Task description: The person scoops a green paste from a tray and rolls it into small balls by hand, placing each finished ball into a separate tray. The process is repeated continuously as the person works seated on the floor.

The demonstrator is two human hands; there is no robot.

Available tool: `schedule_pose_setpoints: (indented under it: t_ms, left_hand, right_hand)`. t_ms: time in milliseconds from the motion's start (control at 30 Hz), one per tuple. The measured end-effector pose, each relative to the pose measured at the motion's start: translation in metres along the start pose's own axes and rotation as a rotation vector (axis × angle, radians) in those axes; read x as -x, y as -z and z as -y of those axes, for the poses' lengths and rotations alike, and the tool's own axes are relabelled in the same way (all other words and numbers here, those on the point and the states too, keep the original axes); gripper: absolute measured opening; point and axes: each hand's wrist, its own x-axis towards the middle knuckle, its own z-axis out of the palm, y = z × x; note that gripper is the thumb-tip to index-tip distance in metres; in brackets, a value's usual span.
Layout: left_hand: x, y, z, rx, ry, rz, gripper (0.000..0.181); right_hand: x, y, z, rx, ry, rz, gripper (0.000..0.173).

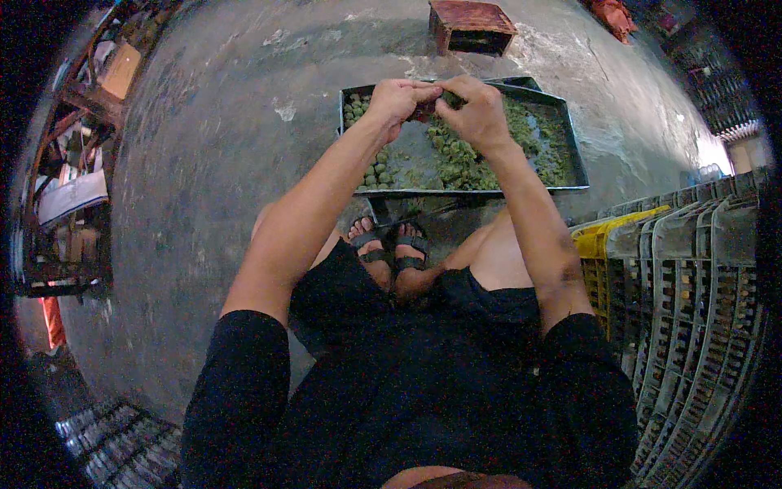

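Note:
Over a shallow metal tray (405,150), my left hand (397,105) and my right hand (478,113) meet with their fingertips together. The fingers are bent, and whatever may lie between them is hidden. Loose green clumps of plant-like matter (458,160) fill the middle and right of the tray. Along its left side sit several small round green balls (377,171), some of them covered by my left forearm. A bare strip of tray bottom separates the balls from the clumps.
Stacked plastic crates (678,287) with a yellow one (591,269) rise close by my right arm. A reddish wooden stool or box (472,29) stands beyond the tray on the concrete floor (201,153). Cluttered shelving (82,195) lines the left.

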Motion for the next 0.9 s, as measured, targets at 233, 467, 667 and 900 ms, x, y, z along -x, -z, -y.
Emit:
schedule_pose_setpoints:
  t_ms: [233, 467, 667, 900]
  left_hand:
    - [-0.016, 0.018, 0.006, 0.364, 0.205, 0.081, 0.017]
    - [-0.01, 0.025, -0.008, 0.237, 0.155, 0.014, 0.027]
    - [0.003, 0.017, -0.026, 0.175, 0.223, -0.034, 0.054]
    - [-0.006, 0.027, -0.023, 0.335, 0.193, 0.066, 0.047]
  right_hand:
    - [0.004, 0.003, -0.047, -1.061, -0.866, -0.088, 0.026]
    - [0.017, 0.02, -0.073, -1.081, -1.109, -0.342, 0.015]
    - [0.016, 0.033, -0.066, -0.826, -1.171, -0.454, 0.037]
    - [0.015, 0.039, -0.061, -0.893, -1.183, -0.588, 0.042]
